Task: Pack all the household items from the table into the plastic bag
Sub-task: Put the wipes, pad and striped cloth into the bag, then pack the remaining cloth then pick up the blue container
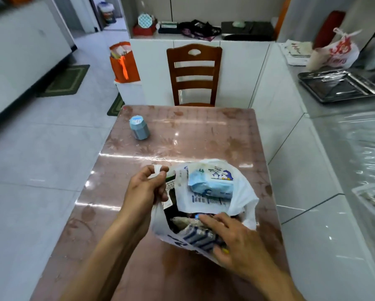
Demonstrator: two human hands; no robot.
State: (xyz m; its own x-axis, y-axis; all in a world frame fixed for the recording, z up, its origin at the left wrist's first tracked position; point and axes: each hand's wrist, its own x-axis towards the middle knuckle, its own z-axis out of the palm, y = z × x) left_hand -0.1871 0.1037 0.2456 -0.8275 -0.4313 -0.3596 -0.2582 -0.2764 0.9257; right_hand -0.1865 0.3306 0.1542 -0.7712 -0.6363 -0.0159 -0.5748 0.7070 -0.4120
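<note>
The left hand (146,187) pinches the plastic bag (243,198) handle, holding its mouth wide, while the right hand (232,237) grips a striped packet (198,235) inside it. Well beyond both hands, a blue canister (139,127) stands unpacked on the worktop (195,135).

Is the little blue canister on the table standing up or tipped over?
Upright. The blue canister stands on its base on the table, lid facing up.

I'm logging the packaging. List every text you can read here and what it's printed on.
"BABY": on the blue penguin wipes pack in the plastic bag.
Barcode-like print on the bag under the pack: too blurred to read.
Dark blue lettering on the bag's near side: cut off, unreadable.
Label on the blue-grey canister: too small.
</note>
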